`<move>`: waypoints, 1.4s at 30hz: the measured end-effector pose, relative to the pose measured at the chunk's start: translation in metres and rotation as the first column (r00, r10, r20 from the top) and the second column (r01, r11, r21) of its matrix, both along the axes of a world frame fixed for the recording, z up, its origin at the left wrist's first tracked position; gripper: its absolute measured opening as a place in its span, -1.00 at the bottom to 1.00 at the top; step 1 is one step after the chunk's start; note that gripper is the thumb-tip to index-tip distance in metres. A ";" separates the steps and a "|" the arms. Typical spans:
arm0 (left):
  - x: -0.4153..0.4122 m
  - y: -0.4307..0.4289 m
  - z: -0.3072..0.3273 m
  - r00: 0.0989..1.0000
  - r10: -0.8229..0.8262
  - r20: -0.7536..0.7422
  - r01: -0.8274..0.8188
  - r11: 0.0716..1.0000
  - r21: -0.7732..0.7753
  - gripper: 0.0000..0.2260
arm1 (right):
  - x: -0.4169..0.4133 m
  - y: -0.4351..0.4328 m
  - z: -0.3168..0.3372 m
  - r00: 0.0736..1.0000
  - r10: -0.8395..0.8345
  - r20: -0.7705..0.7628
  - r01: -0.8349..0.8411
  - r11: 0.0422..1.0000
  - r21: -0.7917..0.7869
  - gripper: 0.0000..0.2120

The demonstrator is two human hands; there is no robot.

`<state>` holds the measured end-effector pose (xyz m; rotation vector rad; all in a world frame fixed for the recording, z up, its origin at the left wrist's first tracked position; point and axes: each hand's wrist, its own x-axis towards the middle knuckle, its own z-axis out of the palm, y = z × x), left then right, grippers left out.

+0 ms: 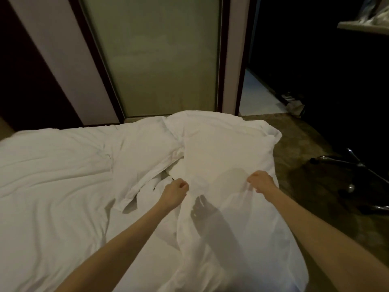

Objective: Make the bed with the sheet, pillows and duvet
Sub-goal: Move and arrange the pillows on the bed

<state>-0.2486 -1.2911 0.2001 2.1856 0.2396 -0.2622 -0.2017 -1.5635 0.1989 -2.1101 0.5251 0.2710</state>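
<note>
A white pillow in its case [223, 148] lies at the bed's right end, partly lifted toward me. My left hand [175, 190] grips the pillowcase's near left edge in a fist. My right hand [262, 182] pinches the same edge further right. Loose pillowcase cloth [231, 239] hangs down below both hands. A second white pillow [145, 152] lies to the left, touching the first. The rumpled white duvet [48, 186] covers the bed to the left.
A frosted glass door [160, 60] with dark frames stands behind the bed. Brownish carpet [294, 165] runs along the bed's right side. A chair's chrome wheeled base [353, 173] stands at the right. A shelf edge [362, 26] shows at top right.
</note>
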 end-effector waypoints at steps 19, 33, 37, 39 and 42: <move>0.070 0.167 0.000 0.928 0.357 0.107 -0.346 0.932 -0.105 -0.79 | 0.119 0.198 0.032 0.944 0.265 0.198 -0.296 0.944 0.146 -0.95; 0.206 0.328 -0.089 0.853 0.513 -0.097 -0.520 0.852 -0.062 -0.72 | 0.290 0.324 -0.006 0.925 0.378 0.025 -0.375 0.923 -0.083 -0.58; 0.232 0.356 -0.116 0.832 0.528 -0.170 -0.534 0.845 0.014 -0.65 | 0.335 0.351 -0.032 0.910 0.412 -0.042 -0.412 0.892 -0.185 -0.48; 0.241 0.367 -0.135 0.816 0.536 -0.215 -0.544 0.839 0.028 -0.58 | 0.353 0.362 -0.047 0.908 0.410 -0.087 -0.417 0.866 -0.276 -0.43; 0.252 0.380 -0.165 0.776 0.561 -0.289 -0.584 0.812 0.010 -0.48 | 0.372 0.376 -0.073 0.902 0.397 -0.169 -0.431 0.833 -0.346 -0.31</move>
